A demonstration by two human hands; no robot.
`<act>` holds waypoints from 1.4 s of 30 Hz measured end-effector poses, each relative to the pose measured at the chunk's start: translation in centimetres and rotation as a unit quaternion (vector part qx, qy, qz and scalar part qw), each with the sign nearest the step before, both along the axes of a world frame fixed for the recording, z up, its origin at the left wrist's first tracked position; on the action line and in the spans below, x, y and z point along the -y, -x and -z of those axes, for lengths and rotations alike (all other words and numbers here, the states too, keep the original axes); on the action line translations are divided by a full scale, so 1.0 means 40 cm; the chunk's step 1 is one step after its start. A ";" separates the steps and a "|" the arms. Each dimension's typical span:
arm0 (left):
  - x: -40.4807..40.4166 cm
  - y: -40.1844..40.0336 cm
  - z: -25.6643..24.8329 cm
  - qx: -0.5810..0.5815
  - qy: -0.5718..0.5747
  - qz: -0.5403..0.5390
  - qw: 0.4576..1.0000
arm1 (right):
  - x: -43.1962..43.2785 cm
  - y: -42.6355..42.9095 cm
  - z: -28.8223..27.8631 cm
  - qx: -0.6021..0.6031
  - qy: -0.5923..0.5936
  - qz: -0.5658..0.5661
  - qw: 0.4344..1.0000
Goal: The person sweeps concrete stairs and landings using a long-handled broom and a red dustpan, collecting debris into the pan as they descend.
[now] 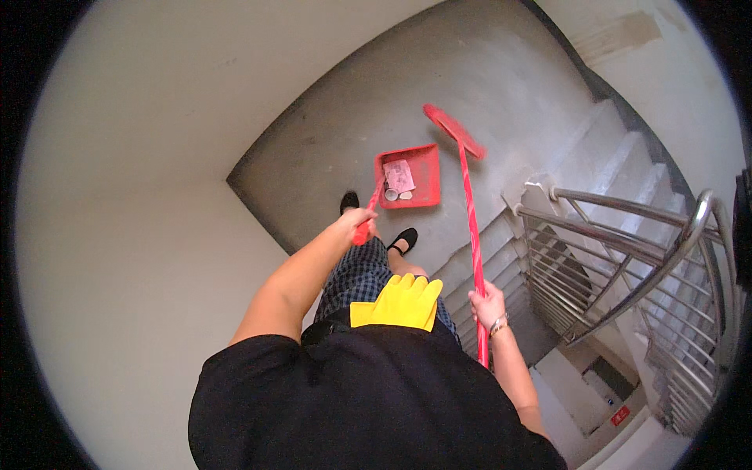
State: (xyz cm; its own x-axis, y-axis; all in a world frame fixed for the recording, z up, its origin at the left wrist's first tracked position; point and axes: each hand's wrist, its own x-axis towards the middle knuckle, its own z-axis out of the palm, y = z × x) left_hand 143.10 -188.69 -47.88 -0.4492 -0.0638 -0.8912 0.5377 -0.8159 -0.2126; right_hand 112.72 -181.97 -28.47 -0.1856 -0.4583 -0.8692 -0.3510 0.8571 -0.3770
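My left hand (pixel 359 222) grips the handle of a red plastic dustpan (pixel 435 176) just ahead of my feet. A pink printed paper (pixel 399 175), a small round white item (pixel 391 194) and a whitish scrap (pixel 405 195) lie in the pan. My right hand (pixel 489 302) is closed around the red-and-white pole of a broom (pixel 470 214). The red broom head (pixel 455 131) is beyond the dustpan and to its right, apart from it. Yellow rubber gloves (pixel 405 304) hang at my waist.
I stand on a grey concrete landing (pixel 329 135) bordered by pale walls. Steps (pixel 617 153) rise at the right, and other steps (pixel 487 258) lead down beside my right arm. A stainless steel railing (pixel 617 235) stands between the flights. Below is a lower floor with a red sign (pixel 620 416).
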 end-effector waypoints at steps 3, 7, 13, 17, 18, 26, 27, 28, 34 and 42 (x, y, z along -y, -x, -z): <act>-0.069 -0.113 0.021 -0.063 -0.041 -0.129 0.989 | 0.109 -0.069 0.065 -0.007 -0.007 -0.051 0.999; -0.152 -0.154 0.031 -0.076 -0.081 -0.253 0.961 | 0.159 -0.122 0.159 -0.075 0.061 -0.245 0.965; -0.309 -0.291 0.133 -0.036 -0.109 -0.375 0.920 | 0.162 -0.299 0.338 -0.144 0.190 -0.432 0.870; -0.381 -0.390 0.205 -0.070 -0.105 -0.433 0.893 | 0.220 -0.467 0.387 -0.156 0.182 -0.461 0.854; -0.386 -0.404 0.225 -0.034 -0.101 -0.455 0.884 | 0.241 -0.509 0.400 -0.176 0.154 -0.485 0.843; -0.354 -0.484 0.124 0.092 -0.097 -0.532 0.836 | 0.149 -0.460 0.282 -0.228 -0.007 -0.611 0.758; -0.376 -0.498 0.146 0.059 -0.096 -0.542 0.833 | 0.132 -0.402 0.251 -0.210 -0.052 -0.603 0.768; -0.394 -0.511 0.159 0.029 -0.094 -0.552 0.828 | 0.133 -0.402 0.170 -0.242 -0.097 -0.609 0.749; -0.462 -0.539 0.106 -0.025 -0.115 -0.543 0.831 | 0.002 -0.136 0.021 -0.389 -0.144 -0.496 0.763; -0.491 -0.496 0.082 -0.015 -0.117 -0.530 0.840 | 0.010 -0.134 -0.037 -0.333 0.048 -0.465 0.819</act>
State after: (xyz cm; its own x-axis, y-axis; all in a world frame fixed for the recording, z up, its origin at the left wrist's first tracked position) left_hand 162.92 -169.03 -51.18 -0.2735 -0.2668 -0.9241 0.9268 0.1839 -0.3273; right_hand 118.08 -182.39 -27.00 -0.1354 -0.7307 -0.6691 -0.9904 0.0805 0.1125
